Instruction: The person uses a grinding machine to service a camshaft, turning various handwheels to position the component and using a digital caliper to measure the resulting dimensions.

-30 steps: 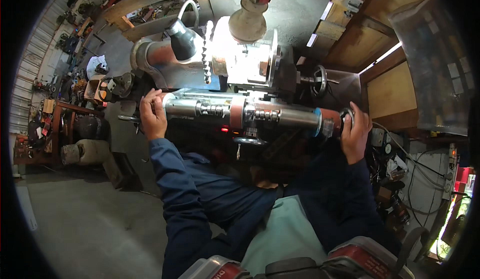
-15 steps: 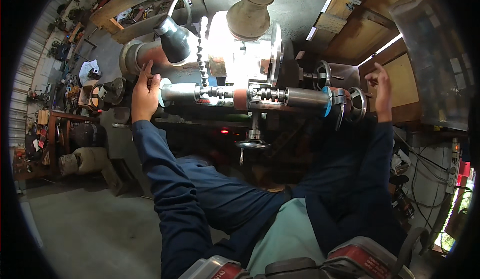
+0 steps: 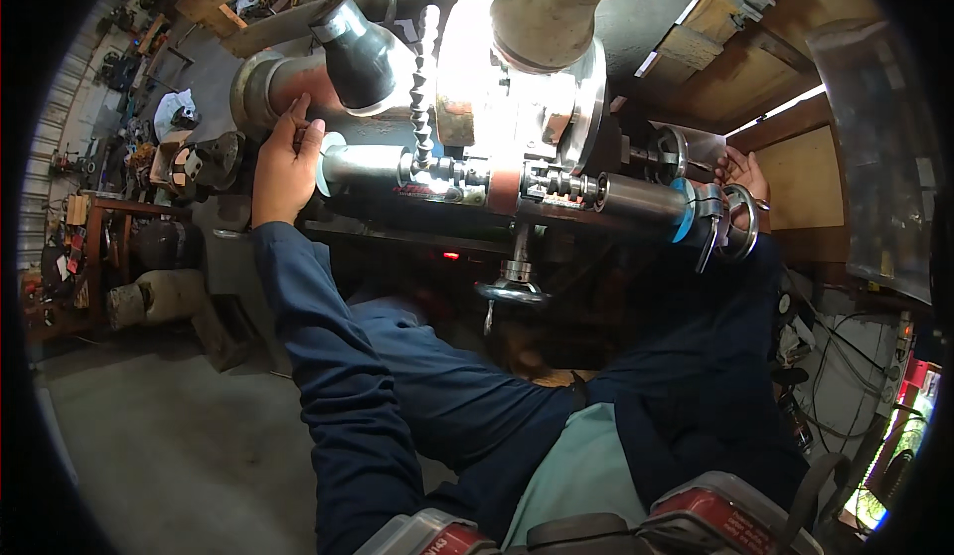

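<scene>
My left hand (image 3: 286,169), thumb and fingers stretched out, is at the left metal cylinder (image 3: 370,164) of a grinding machine; whether it touches is unclear. A lobed metal shaft (image 3: 462,171) lies level between this cylinder and the right metal cylinder (image 3: 641,202). A reddish-brown block (image 3: 504,185) sits at the shaft's middle. My right hand (image 3: 743,175) is at the machine's right end, behind a chrome handwheel (image 3: 752,239) that partly hides it. Its visible fingers are loosely bent and apart, with nothing seen in them. Beside the wheel is a clamp with a lever (image 3: 708,242).
A dark lamp (image 3: 363,63) and a segmented coolant hose (image 3: 421,88) hang over the shaft. Behind it stands the brightly lit wheel housing (image 3: 467,78). A lower handwheel (image 3: 512,293) sticks out toward me. A clear plastic panel (image 3: 874,148) hangs at right.
My right hand has come down and inward from its raised place to behind the right handwheel. My left hand stays by the left cylinder. The view has shifted, so the machine looks larger.
</scene>
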### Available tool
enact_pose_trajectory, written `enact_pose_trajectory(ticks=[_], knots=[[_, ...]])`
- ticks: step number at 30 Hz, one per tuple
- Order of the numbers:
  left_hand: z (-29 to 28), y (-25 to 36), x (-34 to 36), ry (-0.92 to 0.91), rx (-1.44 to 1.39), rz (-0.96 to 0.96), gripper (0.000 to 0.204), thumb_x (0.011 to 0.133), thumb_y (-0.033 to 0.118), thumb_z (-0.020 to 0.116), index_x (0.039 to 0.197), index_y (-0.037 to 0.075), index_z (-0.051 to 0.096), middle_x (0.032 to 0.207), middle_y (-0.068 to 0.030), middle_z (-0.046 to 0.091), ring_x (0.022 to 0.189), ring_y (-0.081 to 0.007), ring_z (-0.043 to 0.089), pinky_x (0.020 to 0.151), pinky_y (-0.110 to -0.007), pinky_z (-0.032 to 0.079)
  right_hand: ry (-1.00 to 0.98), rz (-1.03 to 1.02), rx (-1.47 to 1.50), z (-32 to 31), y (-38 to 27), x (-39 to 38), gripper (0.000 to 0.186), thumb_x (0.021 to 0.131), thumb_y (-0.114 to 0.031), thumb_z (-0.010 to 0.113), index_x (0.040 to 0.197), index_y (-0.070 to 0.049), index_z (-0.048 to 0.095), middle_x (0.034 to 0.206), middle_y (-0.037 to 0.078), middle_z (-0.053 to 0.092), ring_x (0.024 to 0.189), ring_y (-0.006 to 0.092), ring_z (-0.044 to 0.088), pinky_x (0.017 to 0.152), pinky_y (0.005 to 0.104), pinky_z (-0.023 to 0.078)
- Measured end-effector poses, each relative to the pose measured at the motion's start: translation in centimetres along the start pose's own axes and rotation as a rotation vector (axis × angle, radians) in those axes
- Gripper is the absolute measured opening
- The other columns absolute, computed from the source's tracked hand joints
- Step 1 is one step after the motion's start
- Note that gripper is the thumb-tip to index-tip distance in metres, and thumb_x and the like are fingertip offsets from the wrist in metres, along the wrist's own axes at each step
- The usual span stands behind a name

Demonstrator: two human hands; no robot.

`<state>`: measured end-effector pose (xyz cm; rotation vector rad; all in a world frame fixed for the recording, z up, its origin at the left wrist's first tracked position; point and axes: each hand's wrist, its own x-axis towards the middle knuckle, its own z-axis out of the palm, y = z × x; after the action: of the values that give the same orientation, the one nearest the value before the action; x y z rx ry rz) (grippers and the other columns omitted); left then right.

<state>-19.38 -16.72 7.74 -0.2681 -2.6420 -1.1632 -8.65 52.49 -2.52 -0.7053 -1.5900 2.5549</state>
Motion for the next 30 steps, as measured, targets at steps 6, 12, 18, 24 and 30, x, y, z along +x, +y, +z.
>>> enact_pose_trajectory(ticks=[6, 12, 18, 24, 30], knots=[[0.1, 0.2, 0.1, 0.028, 0.019, 0.024, 0.040, 0.098, 0.022, 0.062, 0.134, 0.004, 0.057, 0.082, -0.0049, 0.061, 0.074, -0.0116, 0.054, 0.075, -0.027, 0.048, 0.025, 0.022, -0.023, 0.7, 0.0, 0.2, 0.049, 0.103, -0.047, 0.042, 0.123, -0.006, 0.060, 0.097, 0.008, 0.066, 0.083, 0.0196, 0.062, 0.075, 0.0353, 0.054], [0.4, 0.3, 0.3, 0.026, 0.017, 0.003, 0.039, 0.098, 0.023, 0.062, 0.132, 0.004, 0.059, 0.082, -0.0056, 0.064, 0.074, -0.0113, 0.056, 0.075, -0.027, 0.049, 0.068, -0.025, -0.038, 1.4, -1.0, -1.0, 0.051, 0.104, -0.047, 0.039, 0.126, -0.004, 0.056, 0.102, 0.010, 0.063, 0.084, 0.0204, 0.061, 0.078, 0.0345, 0.053], [0.0, 0.1, 0.3, 0.027, 0.044, -0.002, 0.039, 0.097, 0.023, 0.063, 0.130, 0.003, 0.060, 0.085, -0.0086, 0.068, 0.075, -0.0123, 0.060, 0.075, -0.028, 0.050, 0.134, -0.219, -0.099, 1.1, -2.2, -4.6, 0.051, 0.105, -0.045, 0.038, 0.129, -0.004, 0.055, 0.104, 0.009, 0.062, 0.089, 0.0199, 0.060, 0.080, 0.0321, 0.052], [0.5, -0.3, 0.6, 0.056, 0.027, 0.028, 0.040, 0.095, 0.023, 0.065, 0.128, 0.001, 0.060, 0.088, -0.0127, 0.070, 0.076, -0.0148, 0.063, 0.075, -0.029, 0.051, 0.533, -0.788, -0.694, 5.0, -1.5, -11.7, 0.042, 0.105, -0.029, 0.039, 0.130, -0.002, 0.059, 0.113, 0.009, 0.063, 0.101, 0.0163, 0.058, 0.089, 0.0292, 0.046], [0.4, -0.6, 0.5, 0.088, 0.048, 0.051, 0.040, 0.094, 0.024, 0.066, 0.126, 0.000, 0.061, 0.085, -0.0113, 0.070, 0.074, -0.0149, 0.065, 0.074, -0.029, 0.052, 0.408, -0.921, -0.659, 11.1, 2.1, -15.7, 0.041, 0.104, -0.026, 0.041, 0.129, 0.002, 0.058, 0.121, 0.014, 0.062, 0.110, 0.0232, 0.059, 0.097, 0.0342, 0.044]])
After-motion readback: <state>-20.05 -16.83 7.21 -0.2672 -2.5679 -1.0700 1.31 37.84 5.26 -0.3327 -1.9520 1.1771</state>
